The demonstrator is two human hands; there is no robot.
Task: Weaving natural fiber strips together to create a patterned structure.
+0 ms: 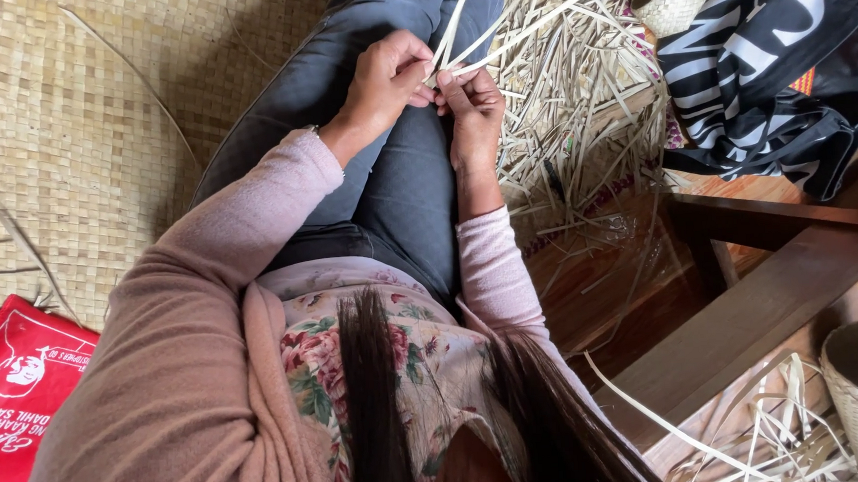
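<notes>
Both grips, left hand (388,77) and right hand (469,107), pinch thin strips (497,44); I judge them light, bendy, best held near the ends.

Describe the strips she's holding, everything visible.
The pale straw-coloured strips are flat, narrow and long, apparently dried palm or similar leaf. Several are pinched together between the left hand and the right hand, above the lap. From the fingers they fan upward: some rise to the top edge of the frame, others slant right over the loose strip pile on the floor. The ends are out of frame.
</notes>
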